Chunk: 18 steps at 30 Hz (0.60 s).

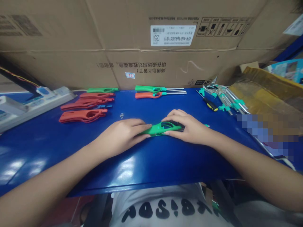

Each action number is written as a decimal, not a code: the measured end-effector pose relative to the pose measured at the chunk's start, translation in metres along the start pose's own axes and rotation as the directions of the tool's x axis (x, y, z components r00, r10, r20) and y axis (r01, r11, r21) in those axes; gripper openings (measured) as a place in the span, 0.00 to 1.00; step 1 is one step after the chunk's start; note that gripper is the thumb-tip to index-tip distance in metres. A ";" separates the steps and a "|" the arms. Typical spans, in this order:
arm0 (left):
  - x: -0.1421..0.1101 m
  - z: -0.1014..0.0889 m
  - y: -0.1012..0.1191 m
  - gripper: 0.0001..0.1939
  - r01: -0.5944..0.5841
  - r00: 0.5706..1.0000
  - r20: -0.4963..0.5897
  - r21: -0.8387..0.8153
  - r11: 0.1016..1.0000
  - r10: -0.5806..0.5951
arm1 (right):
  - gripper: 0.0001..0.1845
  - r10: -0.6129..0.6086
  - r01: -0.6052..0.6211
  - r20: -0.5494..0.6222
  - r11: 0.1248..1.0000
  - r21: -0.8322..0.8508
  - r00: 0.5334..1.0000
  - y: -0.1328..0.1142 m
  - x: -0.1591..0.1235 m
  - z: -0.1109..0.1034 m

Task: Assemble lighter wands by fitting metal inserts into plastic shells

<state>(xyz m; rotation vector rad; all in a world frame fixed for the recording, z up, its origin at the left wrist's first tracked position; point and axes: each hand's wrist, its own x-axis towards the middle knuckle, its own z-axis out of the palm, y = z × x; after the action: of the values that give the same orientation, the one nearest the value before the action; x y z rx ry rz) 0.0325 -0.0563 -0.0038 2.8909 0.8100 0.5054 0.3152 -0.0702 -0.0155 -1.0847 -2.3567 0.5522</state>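
Between both hands, just above the blue table, is a green lighter casing (156, 129) with an oval finger opening. My left hand (126, 134) pinches its left end. My right hand (186, 126) grips the right end, its fingers wrapped over a dark part there; a bit of teal shows past the palm. A thin gap runs along the casing's lower edge. Several tiny screws (121, 115) lie on the table behind my left hand. Two assembled long-nosed lighters (157, 93), one green and one red, lie farther back with their metal tubes pointing right.
Red casings (81, 115) and a green one (101, 90) lie at left, beside a white power strip (49, 101). At right are a black-and-yellow screwdriver (210, 104), metal tubes with teal parts (230, 97) and a taped brown package (267, 91). A cardboard wall (78, 66) closes the back.
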 end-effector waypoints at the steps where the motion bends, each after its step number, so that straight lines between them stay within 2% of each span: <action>1: 0.000 0.001 0.000 0.17 0.002 1.000 0.008 0.008 1.000 -0.002 | 0.16 -0.003 0.003 0.011 1.000 -0.008 1.000 0.000 0.000 0.001; 7: 0.000 0.005 -0.002 0.16 0.013 0.997 0.072 0.003 1.000 -0.013 | 0.16 0.009 -0.007 0.040 0.999 -0.046 0.999 0.002 -0.002 0.005; 18: 0.000 0.009 -0.001 0.15 0.011 0.999 0.030 -0.002 1.000 -0.011 | 0.16 0.022 -0.020 0.043 0.998 -0.057 0.999 0.003 -0.002 0.005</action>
<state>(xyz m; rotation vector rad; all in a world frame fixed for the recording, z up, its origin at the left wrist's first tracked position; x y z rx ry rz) 0.0352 -0.0550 -0.0124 2.8827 0.8199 0.4601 0.3150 -0.0709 -0.0213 -1.1346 -2.4144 0.5255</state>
